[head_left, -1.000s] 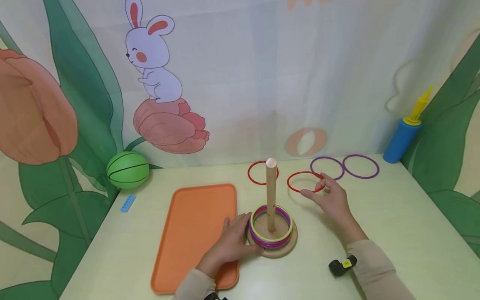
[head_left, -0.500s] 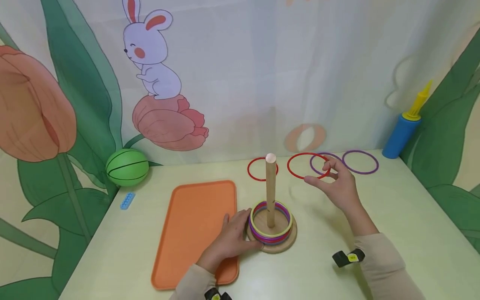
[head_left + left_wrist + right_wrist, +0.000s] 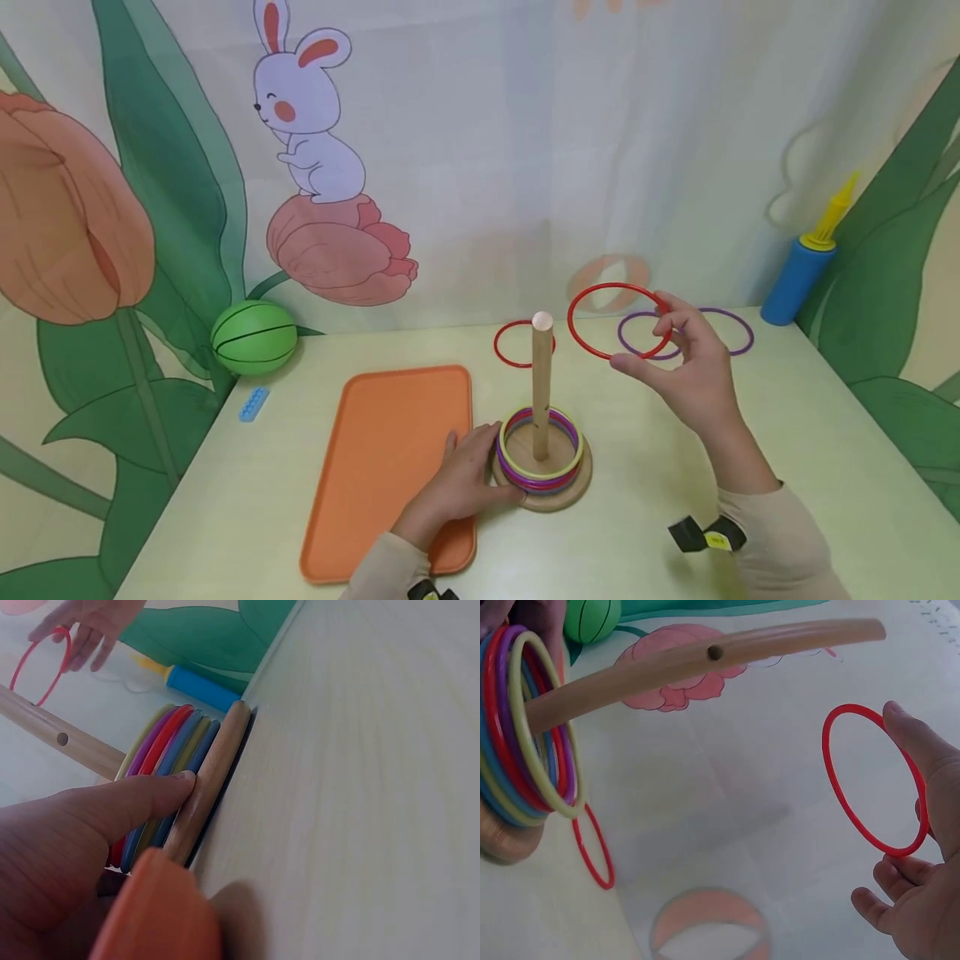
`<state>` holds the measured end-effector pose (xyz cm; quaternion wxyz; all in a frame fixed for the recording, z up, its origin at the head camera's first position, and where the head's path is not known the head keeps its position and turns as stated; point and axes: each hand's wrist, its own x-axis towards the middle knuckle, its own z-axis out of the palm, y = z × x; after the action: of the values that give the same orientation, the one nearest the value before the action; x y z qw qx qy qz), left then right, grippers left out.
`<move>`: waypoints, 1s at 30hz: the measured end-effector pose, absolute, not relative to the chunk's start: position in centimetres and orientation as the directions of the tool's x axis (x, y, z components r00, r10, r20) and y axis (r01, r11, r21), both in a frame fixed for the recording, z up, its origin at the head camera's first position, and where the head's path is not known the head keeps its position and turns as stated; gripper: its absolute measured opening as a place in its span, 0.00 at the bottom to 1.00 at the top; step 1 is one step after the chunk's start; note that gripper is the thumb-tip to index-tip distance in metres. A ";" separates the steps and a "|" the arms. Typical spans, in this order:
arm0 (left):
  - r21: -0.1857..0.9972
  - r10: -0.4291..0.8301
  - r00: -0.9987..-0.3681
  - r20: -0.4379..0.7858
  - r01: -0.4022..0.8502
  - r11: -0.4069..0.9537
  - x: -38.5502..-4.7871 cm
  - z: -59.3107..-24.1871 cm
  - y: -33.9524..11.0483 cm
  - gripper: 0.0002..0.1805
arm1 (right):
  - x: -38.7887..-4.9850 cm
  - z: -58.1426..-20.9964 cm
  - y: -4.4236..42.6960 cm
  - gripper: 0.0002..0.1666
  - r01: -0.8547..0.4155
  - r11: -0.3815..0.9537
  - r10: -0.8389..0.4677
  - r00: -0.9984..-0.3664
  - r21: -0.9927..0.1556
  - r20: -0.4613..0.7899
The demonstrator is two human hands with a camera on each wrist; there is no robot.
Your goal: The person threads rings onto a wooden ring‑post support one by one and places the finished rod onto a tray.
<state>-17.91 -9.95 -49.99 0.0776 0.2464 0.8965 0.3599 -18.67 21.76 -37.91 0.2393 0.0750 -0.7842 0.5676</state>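
A wooden peg stands upright on a round wooden base. Around its foot lies a stack of yellow, purple, red and blue rings, the top one yellow. My left hand holds the peg stand from the left, its thumb against the rings and base; the fingertips are partly hidden. To the right of the peg, my right hand pinches a red ring between thumb and fingers, tilted and raised off the table. In the right wrist view this ring is apart from the peg.
An orange tray lies left of the stand, under my left forearm. Behind the peg is another red ring; two purple rings lie further right. A blue-yellow pump, green ball and blue block sit near the edges.
My right hand has raised the red ring and drawn slightly right, and the ring tilts more upright. My left hand stays at the stand.
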 end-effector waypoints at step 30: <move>0.676 0.496 -0.868 0.028 0.382 0.630 -17.9 -50.0 -10.0 0.57 | -15.9 -34.7 17.8 0.35 -0.716 -0.044 0.152 -0.694 -0.697 0.704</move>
<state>-17.93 -10.04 -49.95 0.0805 0.2442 0.8993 0.3538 -15.87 17.83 -34.67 0.3170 0.2294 -0.6146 0.6850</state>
